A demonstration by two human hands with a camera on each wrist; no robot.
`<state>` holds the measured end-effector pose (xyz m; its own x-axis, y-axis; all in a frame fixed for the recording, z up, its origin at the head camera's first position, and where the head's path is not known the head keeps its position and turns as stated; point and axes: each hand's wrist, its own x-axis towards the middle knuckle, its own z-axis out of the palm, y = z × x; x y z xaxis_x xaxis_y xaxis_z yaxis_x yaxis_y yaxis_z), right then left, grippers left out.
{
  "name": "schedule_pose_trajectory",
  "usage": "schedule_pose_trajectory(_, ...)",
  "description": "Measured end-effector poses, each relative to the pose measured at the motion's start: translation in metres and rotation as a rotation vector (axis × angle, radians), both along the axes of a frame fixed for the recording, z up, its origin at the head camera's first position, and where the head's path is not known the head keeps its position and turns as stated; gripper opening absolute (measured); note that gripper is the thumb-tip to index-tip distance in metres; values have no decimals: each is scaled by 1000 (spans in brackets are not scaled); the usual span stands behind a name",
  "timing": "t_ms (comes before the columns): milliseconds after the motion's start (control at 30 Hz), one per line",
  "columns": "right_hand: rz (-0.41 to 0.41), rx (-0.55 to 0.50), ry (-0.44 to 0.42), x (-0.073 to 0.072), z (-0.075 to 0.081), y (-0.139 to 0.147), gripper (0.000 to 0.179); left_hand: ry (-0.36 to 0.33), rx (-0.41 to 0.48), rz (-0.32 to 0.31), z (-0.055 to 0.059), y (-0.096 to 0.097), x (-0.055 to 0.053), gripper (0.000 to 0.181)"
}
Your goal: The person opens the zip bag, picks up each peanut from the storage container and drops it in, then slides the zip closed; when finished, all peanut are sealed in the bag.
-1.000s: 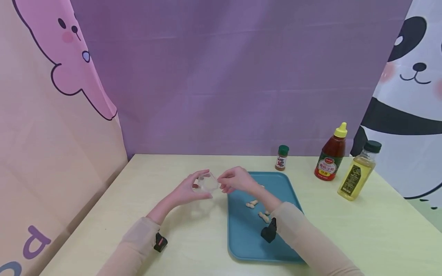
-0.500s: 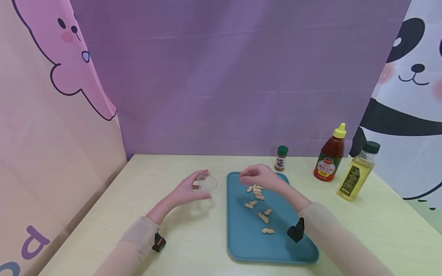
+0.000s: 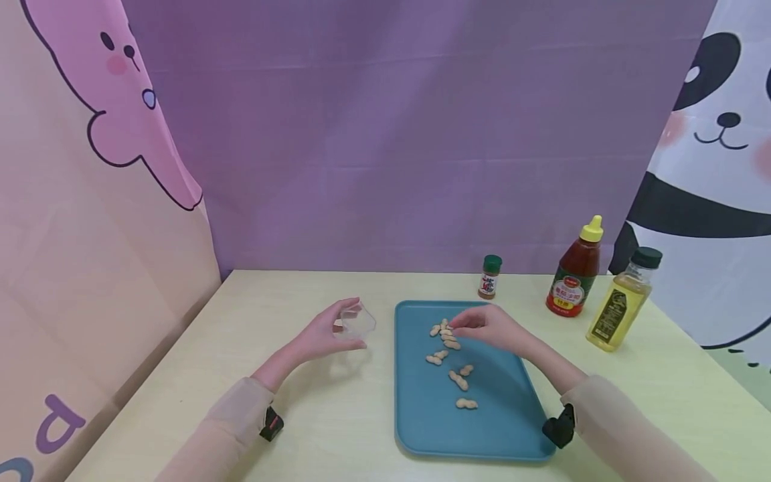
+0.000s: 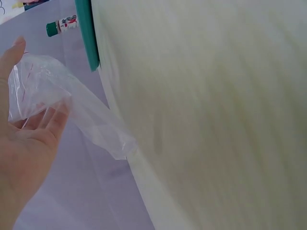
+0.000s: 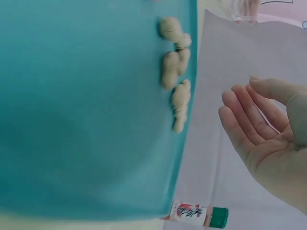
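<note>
bottle labels [image 3: 566, 292]: too small to read | left wrist table [image 4: 216, 120]: blurred

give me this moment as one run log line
left hand: holds clear bag | right hand: open, over peanuts | tray: peanuts scattered | back: three bottles

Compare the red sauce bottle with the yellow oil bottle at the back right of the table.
The red sauce bottle has a pointed yellow nozzle cap; the yellow oil bottle has a flat dark screw cap. The sauce looks dark red and opaque, the oil pale and see-through. The sauce bottle stands farther back, nearer the purple backdrop. Both stand upright, capped and labelled, untouched by either hand.
</note>
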<state>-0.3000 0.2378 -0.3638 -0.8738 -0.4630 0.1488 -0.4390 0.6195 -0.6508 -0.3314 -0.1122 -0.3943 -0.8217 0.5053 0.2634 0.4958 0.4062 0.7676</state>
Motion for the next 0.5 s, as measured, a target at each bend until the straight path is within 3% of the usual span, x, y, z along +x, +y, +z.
schedule_pose_trajectory(67,12,20,-3,3,-4,5,30,-6,3,-6,3,1,3,80)
schedule_pose_trajectory(233,51,45,-61,10,-10,15,29,-21,15,-30,22,5,22,75)
schedule_pose_trajectory(367,73,64,-111,13,-15,17,30,-21,14,-34,11,3,13,77)
schedule_pose_trajectory(500,90,99,-109,13,-22,18,29,-32,-6,-35,-3,3,2,82)
